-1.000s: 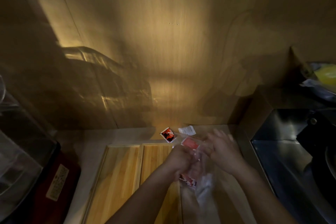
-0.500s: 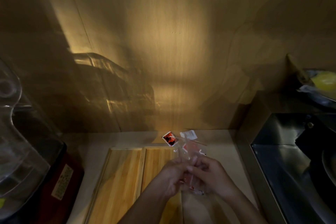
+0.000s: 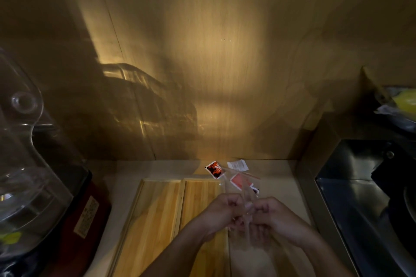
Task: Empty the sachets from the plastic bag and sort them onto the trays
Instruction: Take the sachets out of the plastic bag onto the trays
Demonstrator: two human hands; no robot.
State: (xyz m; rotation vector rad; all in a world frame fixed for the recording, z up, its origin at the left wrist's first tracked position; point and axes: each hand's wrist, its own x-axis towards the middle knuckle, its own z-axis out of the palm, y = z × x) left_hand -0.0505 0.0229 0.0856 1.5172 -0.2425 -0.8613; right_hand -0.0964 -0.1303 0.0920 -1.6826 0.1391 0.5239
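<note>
Both hands hold a clear plastic bag (image 3: 242, 193) upright over the counter. My left hand (image 3: 222, 211) and my right hand (image 3: 273, 216) pinch it close together. A red sachet (image 3: 239, 182) shows through the bag's upper part. Behind the bag, a red-and-black sachet (image 3: 213, 169) and a white sachet (image 3: 237, 165) lie on the counter near the wall. Two wooden trays sit side by side: the left tray (image 3: 153, 220) and the right tray (image 3: 202, 193), which my left hand partly covers. The light is dim.
A clear plastic lid over a dark red appliance (image 3: 74, 220) fills the left side. A dark metal sink or hob (image 3: 360, 204) lies to the right, with a yellow item (image 3: 405, 100) on a shelf above it. A wooden wall (image 3: 213, 63) closes the back.
Both hands have drawn back toward me and come close together on the bag. The bag now stands higher above the hands. The sachets on the counter have not moved.
</note>
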